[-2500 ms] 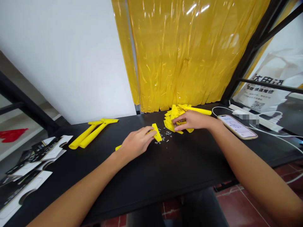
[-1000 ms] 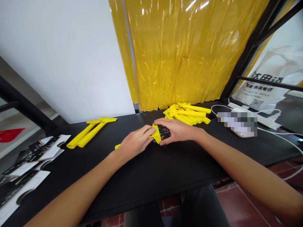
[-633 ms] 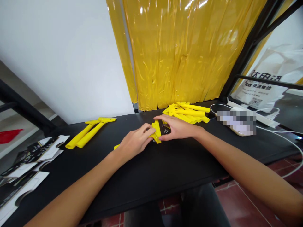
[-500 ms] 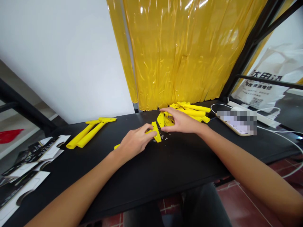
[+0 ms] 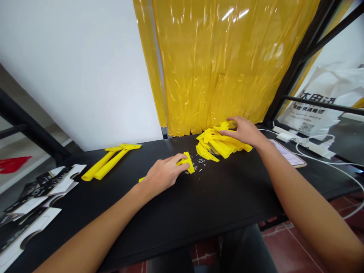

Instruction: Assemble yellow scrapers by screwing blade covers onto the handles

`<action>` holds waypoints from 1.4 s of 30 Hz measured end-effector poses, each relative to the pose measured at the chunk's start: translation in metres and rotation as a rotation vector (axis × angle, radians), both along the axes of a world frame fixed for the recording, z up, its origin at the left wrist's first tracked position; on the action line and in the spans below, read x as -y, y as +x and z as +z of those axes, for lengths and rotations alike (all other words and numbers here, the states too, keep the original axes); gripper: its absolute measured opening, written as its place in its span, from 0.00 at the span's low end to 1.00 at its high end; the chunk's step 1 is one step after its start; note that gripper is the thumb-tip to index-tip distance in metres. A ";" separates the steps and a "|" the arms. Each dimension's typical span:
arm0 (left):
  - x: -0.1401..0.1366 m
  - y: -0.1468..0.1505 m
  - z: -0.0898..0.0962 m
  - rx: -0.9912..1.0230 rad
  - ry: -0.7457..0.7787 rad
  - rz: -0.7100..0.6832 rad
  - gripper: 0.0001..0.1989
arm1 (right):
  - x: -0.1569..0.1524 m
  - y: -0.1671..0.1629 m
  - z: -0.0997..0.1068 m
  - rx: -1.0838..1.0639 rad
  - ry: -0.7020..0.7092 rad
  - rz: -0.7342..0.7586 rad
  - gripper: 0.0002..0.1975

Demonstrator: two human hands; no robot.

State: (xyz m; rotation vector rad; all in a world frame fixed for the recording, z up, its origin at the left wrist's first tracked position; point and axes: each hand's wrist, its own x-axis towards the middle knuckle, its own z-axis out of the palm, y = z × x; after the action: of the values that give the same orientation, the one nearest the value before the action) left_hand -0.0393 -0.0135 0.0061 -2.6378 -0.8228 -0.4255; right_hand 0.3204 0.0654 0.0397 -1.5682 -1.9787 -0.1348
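Centrally, on our black table point(image 5: 218, 208), lies a loose pile point(image 5: 222, 148) of yellow parts, and we tell every place from it.

Our left hand point(image 5: 165, 170) is to the left of the pile, palm down. Its fingers are curled and its thumb is drawn in, pinching a yellow handle point(image 5: 191, 168) near its flat end. Our right hand point(image 5: 244, 131) is over the back right of the pile. Its thumb and forefinger are spread part-way, tips at the yellow parts; we cannot tell whether they grip one or only touch it.

The handle we hold is just left of the pile. Its flat, angled end sticks out past our fingertips, toward the pile; the rest runs under our hand, and a short bit of yellow shows again behind the wrist. The pile itself is a jumble of bright yellow tubes and flat, pointed plates, lying across one another.

Small metal screws point(image 5: 200, 170) are scattered just in front of the pile, toward us. Well to the left of it, two more handles point(image 5: 110, 163) lie side by side, tubes toward us. To the right of the pile lies a phone point(image 5: 288, 154), partly behind our forearm.
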 end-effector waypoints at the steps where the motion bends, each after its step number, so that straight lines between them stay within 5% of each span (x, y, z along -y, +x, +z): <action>1: 0.000 0.000 0.001 0.001 -0.009 -0.001 0.14 | 0.000 0.000 0.000 0.014 -0.017 0.037 0.36; 9: -0.001 0.000 0.001 0.061 -0.031 -0.048 0.14 | 0.014 -0.049 -0.015 0.113 -0.200 0.524 0.34; 19: -0.003 -0.005 0.008 0.166 0.111 -0.027 0.11 | 0.012 -0.057 -0.032 0.250 -0.273 0.466 0.31; 25: -0.001 -0.011 0.022 0.675 0.207 -0.011 0.09 | 0.042 -0.090 -0.010 0.036 -0.118 0.639 0.21; 31: 0.010 0.011 0.027 1.347 -0.263 -0.042 0.10 | 0.088 -0.139 -0.009 -0.066 -0.212 0.887 0.17; 34: 0.013 0.022 0.023 1.461 -0.537 -0.072 0.14 | 0.096 -0.151 -0.019 -0.079 -0.207 0.817 0.18; 37: 0.006 0.021 0.019 1.501 -0.649 -0.047 0.17 | 0.092 -0.151 -0.022 -0.174 -0.243 0.680 0.13; 40: -0.014 0.002 0.018 1.290 -0.475 0.095 0.16 | 0.077 -0.136 -0.015 -0.210 -0.203 0.492 0.10; 42: -0.031 -0.022 0.018 0.964 -0.284 0.350 0.16 | 0.061 -0.116 -0.005 -0.142 -0.136 0.333 0.11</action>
State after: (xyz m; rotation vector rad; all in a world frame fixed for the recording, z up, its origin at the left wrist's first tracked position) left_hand -0.0612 0.0171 0.0240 -2.3519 -1.6769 -1.6240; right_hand 0.2039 0.0040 0.0342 -1.2651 -2.1376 0.2435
